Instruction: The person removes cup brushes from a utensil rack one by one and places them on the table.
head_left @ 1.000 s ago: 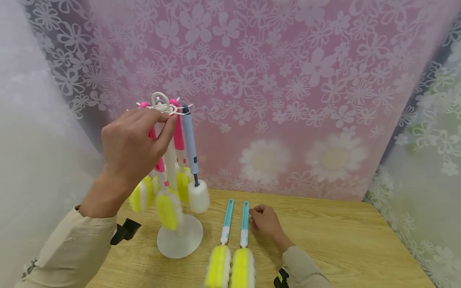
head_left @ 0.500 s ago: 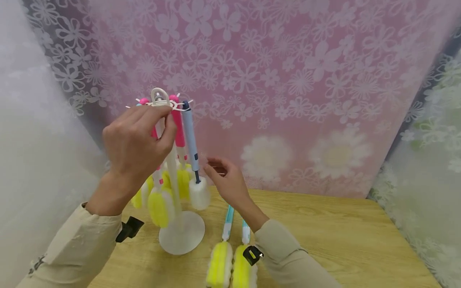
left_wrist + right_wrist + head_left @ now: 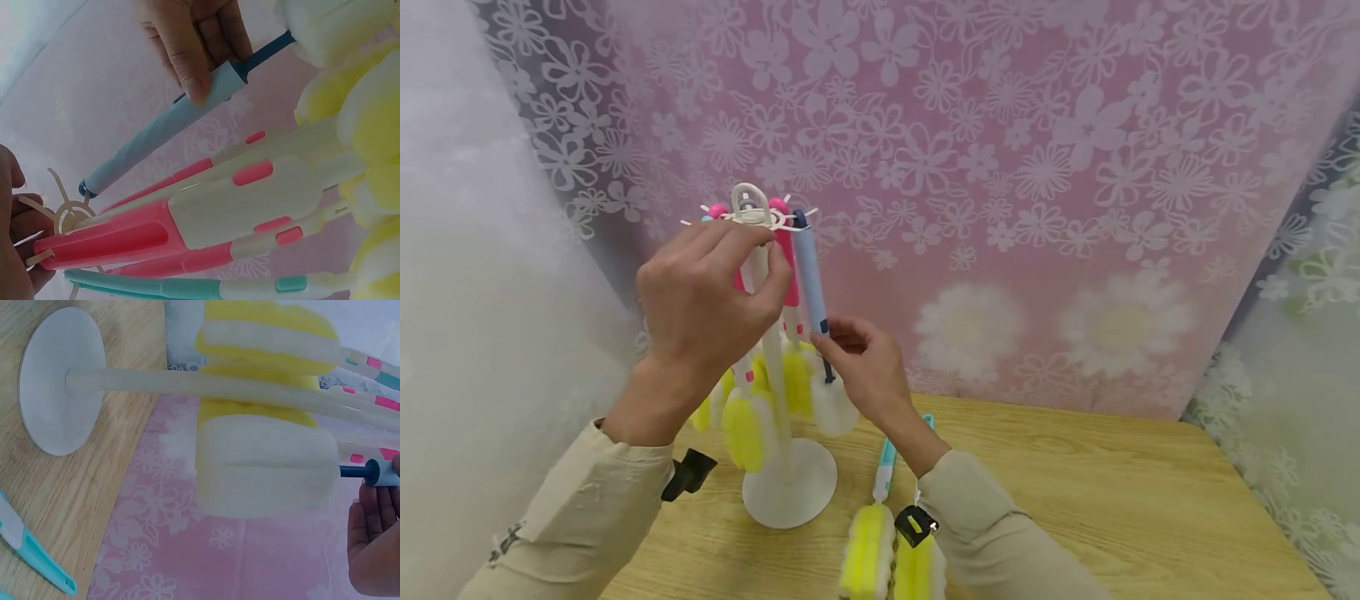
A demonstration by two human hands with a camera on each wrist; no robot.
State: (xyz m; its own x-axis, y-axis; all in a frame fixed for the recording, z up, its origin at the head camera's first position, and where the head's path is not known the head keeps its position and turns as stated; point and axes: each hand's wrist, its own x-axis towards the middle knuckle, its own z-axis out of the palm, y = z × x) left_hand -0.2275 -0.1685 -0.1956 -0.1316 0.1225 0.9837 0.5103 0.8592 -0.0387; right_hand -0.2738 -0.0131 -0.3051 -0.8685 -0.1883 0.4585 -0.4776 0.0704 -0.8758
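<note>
A white brush rack stands upright, with several sponge bottle brushes hanging from its hooks. My left hand is at the top, thumb and forefinger pinching a hook of the rack. The blue-handled sponge brush, with a white head, hangs on the right side. My right hand grips the lower end of its handle between thumb and fingers. Pink-handled brushes and a teal-handled one hang beside it with yellow-and-white heads. In the head view my left hand hides part of them.
Two teal-handled brushes with yellow sponge heads, the left one and the right one, lie on the wooden table, partly under my right forearm. The rack's round base rests on the table. A floral curtain hangs behind.
My right hand has risen from beside the brushes on the table, moved left and taken hold of the blue handle. My left hand stays at the rack's top.
</note>
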